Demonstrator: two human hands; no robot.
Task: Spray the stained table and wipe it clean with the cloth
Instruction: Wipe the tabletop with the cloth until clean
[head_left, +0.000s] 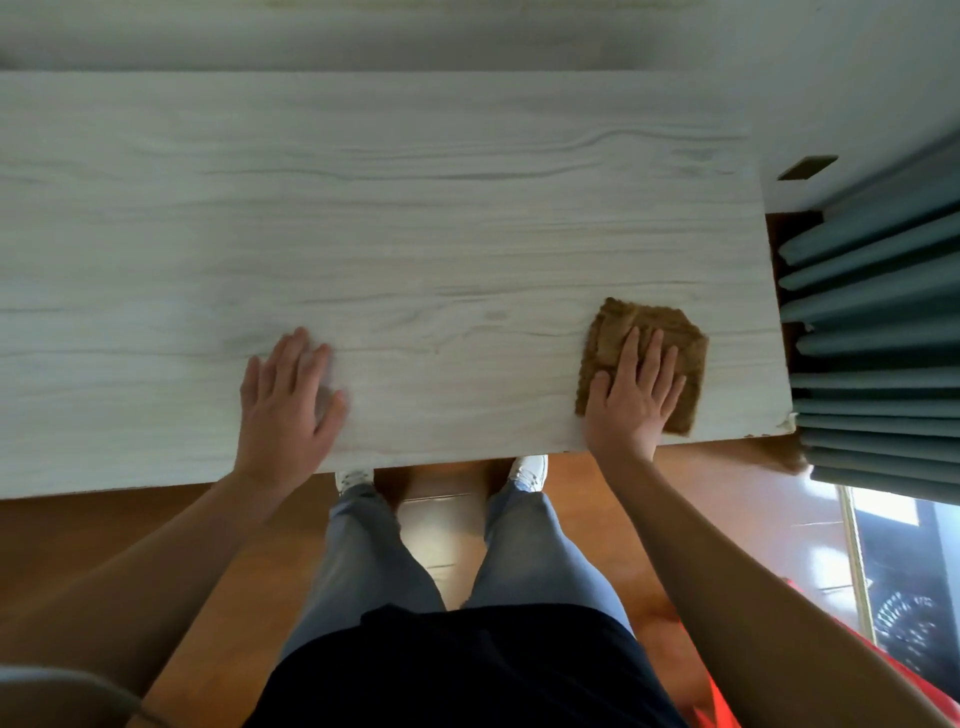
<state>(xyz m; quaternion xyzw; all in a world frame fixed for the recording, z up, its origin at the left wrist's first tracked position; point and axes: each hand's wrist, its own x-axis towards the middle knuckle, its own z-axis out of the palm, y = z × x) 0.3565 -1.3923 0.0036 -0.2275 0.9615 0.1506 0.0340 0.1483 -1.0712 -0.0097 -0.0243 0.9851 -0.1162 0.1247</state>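
Note:
A pale wood-grain table (395, 218) fills the upper half of the head view. A brown folded cloth (660, 327) lies flat near the table's front right corner. My right hand (636, 395) presses on the cloth with straight, spread fingers. My left hand (291, 400) rests flat on the bare tabletop near the front edge, fingers straight and holding nothing. A faint grey smudge (493, 315) shows on the wood between my hands. No spray bottle is in view.
Teal pleated curtains (878, 332) hang just past the table's right edge. A white wall (857, 78) runs behind the table. Brown floor (727, 519) and my legs and white shoes (530, 470) show below the front edge. A red object (727, 706) lies at the bottom right.

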